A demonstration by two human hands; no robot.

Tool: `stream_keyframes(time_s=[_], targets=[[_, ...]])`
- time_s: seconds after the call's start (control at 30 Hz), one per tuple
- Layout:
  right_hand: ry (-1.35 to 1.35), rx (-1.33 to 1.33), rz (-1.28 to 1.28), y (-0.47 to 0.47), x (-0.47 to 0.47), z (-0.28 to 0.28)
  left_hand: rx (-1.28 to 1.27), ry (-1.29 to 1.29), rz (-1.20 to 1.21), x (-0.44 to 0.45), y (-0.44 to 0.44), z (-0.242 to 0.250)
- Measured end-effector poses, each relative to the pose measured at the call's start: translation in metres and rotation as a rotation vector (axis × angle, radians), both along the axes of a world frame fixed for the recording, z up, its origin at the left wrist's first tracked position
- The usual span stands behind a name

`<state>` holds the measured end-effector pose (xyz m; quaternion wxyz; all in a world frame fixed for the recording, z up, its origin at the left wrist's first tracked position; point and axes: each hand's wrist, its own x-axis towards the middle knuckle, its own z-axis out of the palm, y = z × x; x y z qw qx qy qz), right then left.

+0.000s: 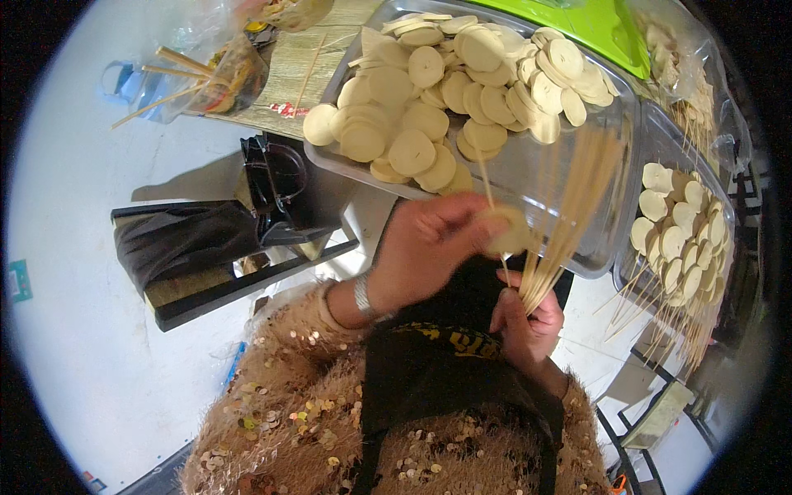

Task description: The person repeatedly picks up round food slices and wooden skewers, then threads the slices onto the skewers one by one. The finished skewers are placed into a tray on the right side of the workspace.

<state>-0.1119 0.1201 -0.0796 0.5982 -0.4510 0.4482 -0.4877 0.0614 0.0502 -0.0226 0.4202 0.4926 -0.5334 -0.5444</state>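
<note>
Between the thumb and fingers of my left hand (427, 247) is a pale round food slice (510, 232), slightly blurred. A single thin wooden skewer (486, 176) runs up past my left fingertips and shows again below the slice; whether it pierces the slice I cannot tell. My right hand (529, 325) grips a fanned bundle of bamboo skewers (566, 216), with its fingers also at the single skewer's lower end. Beyond both hands, a clear plastic tray (575, 179) holds a heap of similar loose round slices (427, 124).
At right, a second tray (656, 120) holds several skewered slices (674, 241), their sticks overhanging its near edge. A green tray (594, 31) lies behind. On the wooden table (297, 62) stands a food bag (232, 77) with sticks. A black handbag (278, 185) rests on a stool at left.
</note>
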Motion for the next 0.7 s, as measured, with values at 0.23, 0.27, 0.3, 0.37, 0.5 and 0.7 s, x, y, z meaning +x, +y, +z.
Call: stream_keyframes(time_s=[0.23, 0.27, 0.3, 0.37, 0.5, 0.7], targets=[[-0.076, 0.000, -0.054, 0.000, -0.002, 0.000, -0.349, -0.418, 0.047, 0.016, -0.005, 0.006], [-0.077, -0.001, -0.058, -0.001, -0.003, -0.001, -0.618, -0.653, 0.216, 0.030, -0.016, -0.004], [-0.077, 0.012, -0.041, -0.001, -0.005, -0.002, -0.637, -0.780, 0.293, 0.039, -0.024, 0.005], [-0.070, 0.036, 0.003, -0.001, -0.006, -0.004, -0.674, -0.923, 0.265, 0.057, -0.035, 0.007], [-0.093, 0.050, 0.062, -0.001, -0.001, -0.004, -0.657, -1.136, 0.196, 0.059, -0.036, 0.006], [-0.089, 0.028, 0.097, 0.000, -0.003, -0.006, -0.662, -1.031, 0.219, 0.057, -0.037, -0.001]])
